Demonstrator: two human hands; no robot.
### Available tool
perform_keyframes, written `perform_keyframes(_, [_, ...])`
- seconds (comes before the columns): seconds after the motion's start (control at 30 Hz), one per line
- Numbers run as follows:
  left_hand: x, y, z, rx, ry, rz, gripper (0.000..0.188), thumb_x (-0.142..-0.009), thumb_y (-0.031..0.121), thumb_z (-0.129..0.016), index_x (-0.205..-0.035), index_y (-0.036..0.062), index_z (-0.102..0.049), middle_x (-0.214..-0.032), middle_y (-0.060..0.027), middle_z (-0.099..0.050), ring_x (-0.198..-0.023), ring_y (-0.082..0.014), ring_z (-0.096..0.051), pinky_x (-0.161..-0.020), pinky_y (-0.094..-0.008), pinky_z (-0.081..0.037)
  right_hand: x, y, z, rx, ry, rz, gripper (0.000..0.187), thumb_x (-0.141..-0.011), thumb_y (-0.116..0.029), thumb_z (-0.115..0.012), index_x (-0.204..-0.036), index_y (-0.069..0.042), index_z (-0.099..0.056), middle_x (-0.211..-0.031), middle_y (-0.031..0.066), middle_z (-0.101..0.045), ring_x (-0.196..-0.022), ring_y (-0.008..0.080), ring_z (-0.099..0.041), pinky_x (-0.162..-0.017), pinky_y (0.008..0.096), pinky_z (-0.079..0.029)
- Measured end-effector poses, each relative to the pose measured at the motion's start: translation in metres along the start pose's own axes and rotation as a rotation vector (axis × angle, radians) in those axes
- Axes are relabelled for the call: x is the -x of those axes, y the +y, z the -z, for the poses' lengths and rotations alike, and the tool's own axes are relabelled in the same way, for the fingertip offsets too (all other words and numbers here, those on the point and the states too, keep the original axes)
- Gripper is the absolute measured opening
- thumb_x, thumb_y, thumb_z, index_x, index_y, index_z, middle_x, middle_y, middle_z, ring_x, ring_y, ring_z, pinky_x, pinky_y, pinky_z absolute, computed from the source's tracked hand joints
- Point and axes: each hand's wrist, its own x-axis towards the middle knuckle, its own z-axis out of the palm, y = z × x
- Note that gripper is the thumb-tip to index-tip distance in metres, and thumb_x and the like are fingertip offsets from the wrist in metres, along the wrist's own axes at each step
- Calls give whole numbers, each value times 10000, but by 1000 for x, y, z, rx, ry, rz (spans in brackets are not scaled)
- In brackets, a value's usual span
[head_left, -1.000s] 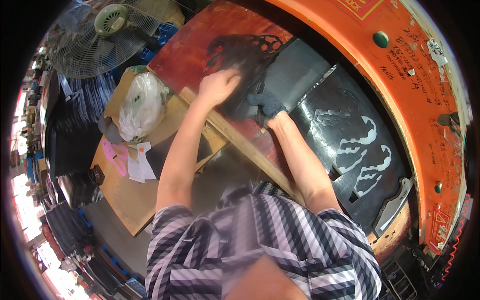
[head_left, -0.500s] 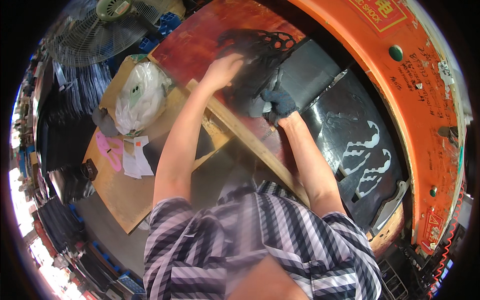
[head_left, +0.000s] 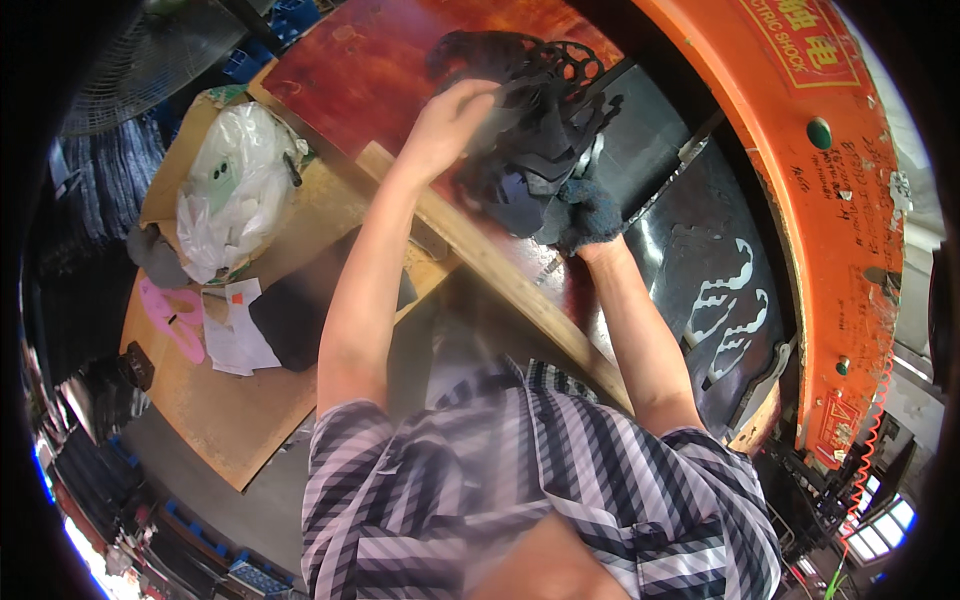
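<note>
A loose bundle of thin black cut sheet pieces (head_left: 535, 150) with curved outlines lies between my hands over the red board. My bare left hand (head_left: 450, 125) is at the bundle's left side, fingers bent and closed on its edge; the fingertips are partly lost against the black. My right hand (head_left: 590, 215), in a dark knitted glove, grips the near right end of the bundle. A black lattice-like piece with rounded holes (head_left: 570, 65) shows at the far end of the bundle. Motion blurs the pieces in the middle.
A wooden bar (head_left: 500, 275) runs along the near edge of the red board (head_left: 350, 60). An orange machine (head_left: 730, 60) curves along the right. Pale curved shapes (head_left: 735, 335) show on the dark surface. To the left are a clear plastic bag (head_left: 235, 180) and pink cutout (head_left: 175, 315).
My right hand has moved slightly nearer and right, lifting and turning the black pieces so more of them show. My left hand has moved slightly. The whole view has shifted.
</note>
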Motion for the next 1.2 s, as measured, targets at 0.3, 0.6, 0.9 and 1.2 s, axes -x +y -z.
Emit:
perform_keyframes(0.3, [6,-18,-7,157,99,112,339,-928,258,-565,-1147,1,-598,-1009,-65,-656,-933,-116,-570,-828,-261,-449,-3,-2,14,268,47,94,440,-721,19,-602,-1155,-37,-552,-1077,91,-612,-999,231,-589,-841,360,-502])
perform_keyframes(0.6, [3,-14,-16,200,41,128,363,-939,268,-554,-1171,-10,-582,-1055,-82,-651,-1002,-124,-560,-889,-269,-427,-2,-8,-4,135,16,50,468,-734,24,-607,-1196,-31,-557,-1051,110,-630,-885,208,-630,-732,323,-540])
perform_keyframes(0.9, [24,18,-51,-673,-130,-200,589,-697,307,-783,-1213,99,-590,-1210,-83,-571,-1099,-280,-527,-926,-372,-441,6,-8,-29,429,254,62,369,-842,-77,-615,-1201,-17,-556,-1051,73,-624,-898,144,-602,-752,268,-513])
perform_keyframes(1.2, [14,3,-21,44,-120,18,360,-987,176,-468,-1281,-31,-490,-1187,-75,-581,-1111,-139,-509,-979,-270,-369,40,2,-29,368,269,143,572,-828,25,-576,-1375,2,-406,-1270,113,-545,-1115,185,-538,-968,296,-437])
